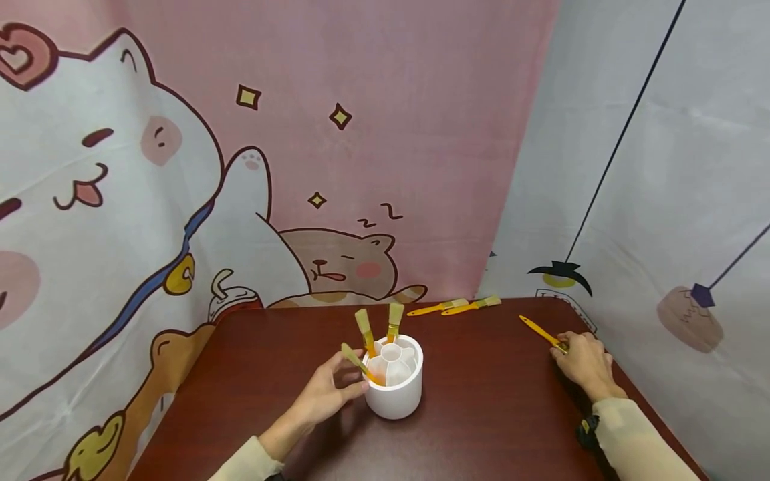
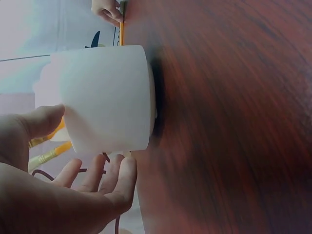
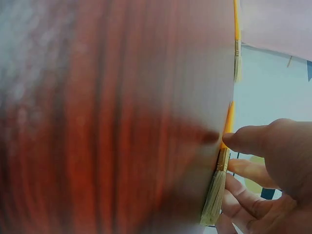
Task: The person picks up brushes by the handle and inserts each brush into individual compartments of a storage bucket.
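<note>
A white round brush holder (image 1: 394,399) with several compartments stands on the table. My left hand (image 1: 327,394) holds its left side, thumb near the rim and fingers curved along the wall. Three paintbrushes with yellow-orange handles stand in it bristles up, one paintbrush (image 1: 363,325) leaning left, another paintbrush (image 1: 394,317) near upright, and a third paintbrush (image 1: 351,355) tilted over the rim by my left hand. At the table's right side my right hand (image 1: 583,361) pinches a flat paintbrush (image 3: 224,158) between thumb and fingers; its bristles (image 3: 213,200) are close to the tabletop.
Two more paintbrushes, a left one (image 1: 433,308) and a right one (image 1: 472,305), lie near the back edge of the dark red-brown table (image 1: 481,401). A cartoon-printed cloth (image 1: 421,133) hangs behind the table and along its sides.
</note>
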A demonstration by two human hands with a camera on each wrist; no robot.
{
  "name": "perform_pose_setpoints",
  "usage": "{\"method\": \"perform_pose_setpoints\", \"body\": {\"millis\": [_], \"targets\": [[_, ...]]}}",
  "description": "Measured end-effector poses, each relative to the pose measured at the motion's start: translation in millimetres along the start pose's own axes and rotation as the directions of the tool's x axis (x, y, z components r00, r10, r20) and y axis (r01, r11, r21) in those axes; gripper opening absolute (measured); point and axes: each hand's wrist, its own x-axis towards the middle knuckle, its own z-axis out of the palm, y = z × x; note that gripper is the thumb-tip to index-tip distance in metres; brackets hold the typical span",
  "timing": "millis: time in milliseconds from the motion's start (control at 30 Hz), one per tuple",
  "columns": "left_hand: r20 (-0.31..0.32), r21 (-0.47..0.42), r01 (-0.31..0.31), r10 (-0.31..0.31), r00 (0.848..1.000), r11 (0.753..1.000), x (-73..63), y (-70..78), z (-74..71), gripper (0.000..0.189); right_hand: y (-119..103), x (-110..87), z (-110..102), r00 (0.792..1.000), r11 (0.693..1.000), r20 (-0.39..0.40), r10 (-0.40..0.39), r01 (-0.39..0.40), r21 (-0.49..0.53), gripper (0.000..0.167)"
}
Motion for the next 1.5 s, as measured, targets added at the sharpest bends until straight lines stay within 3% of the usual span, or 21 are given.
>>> {"method": "perform_pose_setpoints", "body": {"millis": [233, 500, 1000, 1500], "targets": [[-0.007, 0.017, -0.016, 0.016, 1.000, 1.000, -2.0, 6.9, 7.5, 0.071, 0.6, 2.4, -2.8, 0.999, 1.000, -0.030, -0.026, 0.025, -0.002, 0.040], [-0.001, -0.051, 0.015, -0.015, 1.000, 0.999, -5.1, 14.8, 19.5, 0.091, -2.4, 2.6, -2.8, 1.000, 1.000, -0.002, -0.009, 0.009, 0.002, 0.031], [-0.052, 0.053, 0.000, 0.003, 0.999, 0.999, -3.7, 16.7, 31.0, 0.102, -15.7, 0.0, -4.2, 0.999, 0.998, 0.044, 0.029, -0.031, 0.048, 0.026], [-0.103, 0.117, 0.010, 0.002, 0.995, 0.993, -2.9, 21.2, 38.9, 0.103, -33.9, -6.2, -3.9, 1.000, 0.996, 0.006, -0.031, 0.030, 0.085, 0.029]]}}
